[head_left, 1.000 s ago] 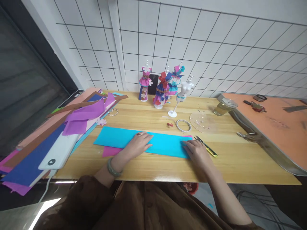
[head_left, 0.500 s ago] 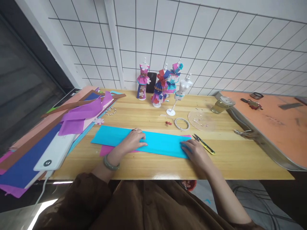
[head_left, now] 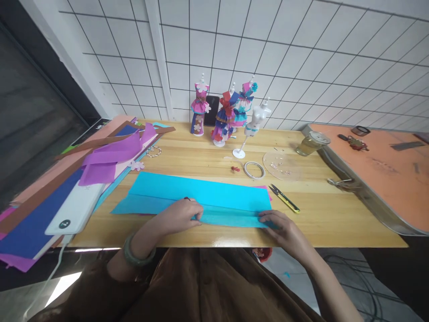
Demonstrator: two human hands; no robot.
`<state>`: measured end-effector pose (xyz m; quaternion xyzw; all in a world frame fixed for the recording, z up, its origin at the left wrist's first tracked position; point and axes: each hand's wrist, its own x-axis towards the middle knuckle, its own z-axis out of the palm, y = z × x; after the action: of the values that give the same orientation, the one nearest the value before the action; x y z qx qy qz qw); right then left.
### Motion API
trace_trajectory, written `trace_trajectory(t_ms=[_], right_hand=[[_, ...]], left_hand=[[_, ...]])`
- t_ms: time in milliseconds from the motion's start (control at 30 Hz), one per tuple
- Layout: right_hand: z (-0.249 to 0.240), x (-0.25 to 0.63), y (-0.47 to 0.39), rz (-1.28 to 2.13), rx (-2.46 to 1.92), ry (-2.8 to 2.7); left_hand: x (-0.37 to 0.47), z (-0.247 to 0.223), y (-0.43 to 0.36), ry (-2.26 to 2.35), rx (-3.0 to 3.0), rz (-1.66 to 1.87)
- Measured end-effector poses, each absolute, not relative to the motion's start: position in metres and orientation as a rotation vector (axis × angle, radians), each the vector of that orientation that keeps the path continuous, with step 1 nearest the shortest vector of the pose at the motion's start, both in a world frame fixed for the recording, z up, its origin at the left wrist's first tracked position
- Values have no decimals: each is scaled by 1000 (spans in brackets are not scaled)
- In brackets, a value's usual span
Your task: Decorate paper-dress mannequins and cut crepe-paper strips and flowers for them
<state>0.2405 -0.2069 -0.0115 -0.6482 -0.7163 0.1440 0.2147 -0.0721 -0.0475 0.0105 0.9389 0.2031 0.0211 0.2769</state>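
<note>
A long bright blue sheet (head_left: 201, 188), thin like crepe paper or soft cloth, lies across the table, its near layer turned up along the front. My left hand (head_left: 182, 215), with a bracelet at the wrist, has its fingers curled closed on the near edge around mid-length. At the right end of that edge, my right hand (head_left: 279, 226) grips the layer between fingers and thumb. A magenta piece (head_left: 267, 189) peeks out from under the right end. Just beyond my right hand lie yellow-handled thread snips (head_left: 284, 199).
White dress form (head_left: 258, 120) stands bare-shouldered near dressed ones (head_left: 224, 120). A tape roll (head_left: 254, 170), a clear dish of beads (head_left: 279, 166) and a glass (head_left: 311, 144) sit behind. Coloured sheets (head_left: 67, 197) and a white power bank (head_left: 75, 210) crowd the left.
Both hands have moved towards the table's front edge. The near layer of the blue sheet, flat before, is now opened towards me with a crease along it.
</note>
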Motion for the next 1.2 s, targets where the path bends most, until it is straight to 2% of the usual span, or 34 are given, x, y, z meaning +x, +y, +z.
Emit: trace_trajectory(t_ms=[333,667,833,1200], right_hand=[[-14,252,-215,475,-1836,-1950],[-18,260,-209,613,-1937,-1665],[-17,259,-200,560,-1976,-1550],[-32,266,-182,385,-2101,-1480]], left_hand=[[-78,12,-51,612,2461,-15],[-120,18,-7,842,2408,-109],[-145,29,16,975,2236,-196],[-192,20,50,1081,2095,-90]])
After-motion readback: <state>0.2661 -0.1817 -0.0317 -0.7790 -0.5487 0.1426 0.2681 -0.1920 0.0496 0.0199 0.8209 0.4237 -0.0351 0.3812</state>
